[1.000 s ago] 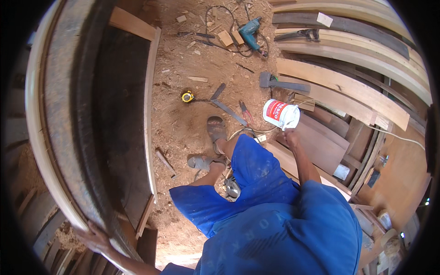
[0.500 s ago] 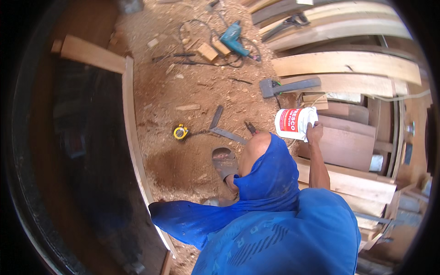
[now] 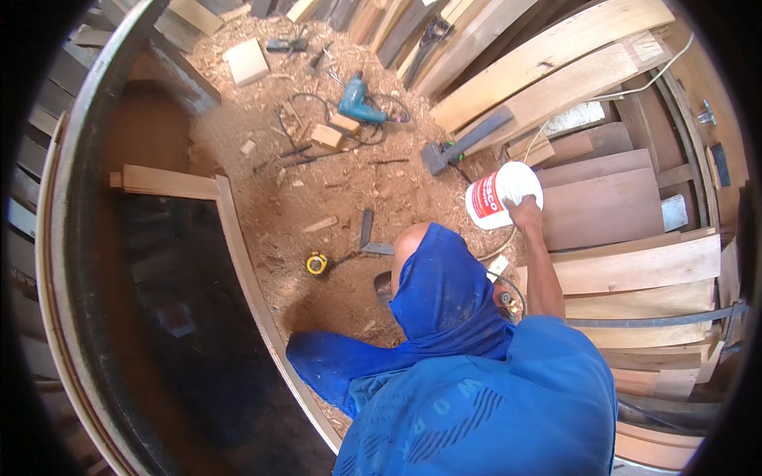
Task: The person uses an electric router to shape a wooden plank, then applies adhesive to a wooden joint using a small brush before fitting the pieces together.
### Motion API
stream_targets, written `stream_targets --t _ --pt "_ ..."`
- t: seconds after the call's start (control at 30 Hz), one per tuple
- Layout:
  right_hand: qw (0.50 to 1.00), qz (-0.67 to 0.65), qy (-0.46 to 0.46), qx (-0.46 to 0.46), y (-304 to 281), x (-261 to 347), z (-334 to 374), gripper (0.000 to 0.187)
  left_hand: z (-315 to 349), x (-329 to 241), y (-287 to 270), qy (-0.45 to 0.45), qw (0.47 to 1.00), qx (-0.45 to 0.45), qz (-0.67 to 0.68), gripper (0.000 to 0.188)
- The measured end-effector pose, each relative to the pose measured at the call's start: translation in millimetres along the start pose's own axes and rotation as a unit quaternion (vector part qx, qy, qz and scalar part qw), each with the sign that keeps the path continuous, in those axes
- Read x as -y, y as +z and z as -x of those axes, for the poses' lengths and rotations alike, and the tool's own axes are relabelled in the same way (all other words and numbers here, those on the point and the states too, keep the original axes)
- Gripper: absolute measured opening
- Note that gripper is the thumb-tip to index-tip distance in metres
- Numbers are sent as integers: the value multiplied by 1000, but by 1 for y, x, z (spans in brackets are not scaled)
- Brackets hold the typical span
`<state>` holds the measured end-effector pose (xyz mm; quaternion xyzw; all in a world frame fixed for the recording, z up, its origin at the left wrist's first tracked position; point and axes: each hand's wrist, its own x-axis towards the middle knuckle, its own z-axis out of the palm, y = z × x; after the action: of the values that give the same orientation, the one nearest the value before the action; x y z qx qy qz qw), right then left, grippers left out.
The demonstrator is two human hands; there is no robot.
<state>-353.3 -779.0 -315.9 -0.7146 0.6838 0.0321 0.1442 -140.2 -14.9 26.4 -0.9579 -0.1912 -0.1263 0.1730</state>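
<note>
My right hand (image 3: 524,214) is closed on the rim of a white plastic tub (image 3: 482,208) with a red label. The tub is tilted, so its round white end shows; whether that is a lid or the base, I cannot tell. It is held above the sawdust, beside the stacked boards. Just beyond the tub, a grey square-shaped tool (image 3: 476,139) with a long blade rests against the boards. My left hand is out of view; the blue cloth of my clothing covers my lap.
Sawdust and chips cover the ground. On it lie a teal corded power drill (image 3: 361,103), wooden blocks (image 3: 326,136), a yellow tape measure (image 3: 317,263) and a dark angled metal piece (image 3: 367,230). Boards (image 3: 627,266) are stacked on the right. A dark panel with a wooden frame (image 3: 246,278) stands left.
My view has swung round, showing more of the left side. The tub, still in my right hand, has turned so more of its round white end shows.
</note>
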Motion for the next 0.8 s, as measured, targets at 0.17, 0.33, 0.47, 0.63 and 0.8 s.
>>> stream_targets --t 0.17,0.33,0.47,0.63,0.8 --pt "1000 -10 24 -17 24 -44 -48 48 -1 3 -6 24 998 25 44 80" --pt "986 -136 -47 -84 8 -98 -75 30 6 -1 -7 -4 996 27 85 81" --pt "979 -150 20 -140 1 -114 -95 33 6 -3 -8 -33 998 31 44 82" --pt "978 -111 88 -155 22 -106 -111 40 -1 22 11 34 997 -30 60 83" --pt "990 -69 20 -120 44 -108 -127 41 -4 18 10 40 997 -26 55 85"
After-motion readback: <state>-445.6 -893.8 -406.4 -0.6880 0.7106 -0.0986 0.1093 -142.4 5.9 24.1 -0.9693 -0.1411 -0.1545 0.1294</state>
